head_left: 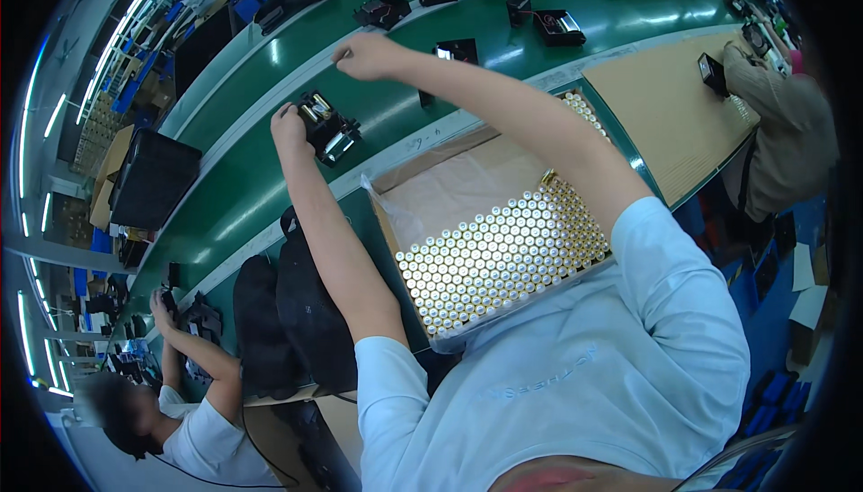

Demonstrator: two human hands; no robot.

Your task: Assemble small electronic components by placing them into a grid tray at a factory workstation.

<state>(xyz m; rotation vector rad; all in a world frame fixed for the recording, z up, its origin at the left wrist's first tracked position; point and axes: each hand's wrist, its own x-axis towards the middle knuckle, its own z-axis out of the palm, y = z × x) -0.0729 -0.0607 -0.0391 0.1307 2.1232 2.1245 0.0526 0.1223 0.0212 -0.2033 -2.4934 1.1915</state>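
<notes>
My left hand [289, 130] is closed at the left edge of an open black device [340, 144] lying on the green conveyor belt. Shiny gold and silver battery shapes show inside the device. My right hand [367, 57] hangs farther out over the belt, its fingers curled together and apart from the device. Whatever sits between those fingers, if anything, is too small to make out. Close to my body stands a cardboard box [385, 222] lined with clear plastic. Many upright batteries [490, 263] fill its near and right parts, and a few lie on top near its right side.
Several other black devices [559, 28] sit along the belt [270, 146]. A black bin [155, 177] stands to the left, and dark cloth-covered objects [310, 303] are beside the box. Co-workers sit at left [193, 429] and far right [791, 132], next to a cardboard sheet [661, 101].
</notes>
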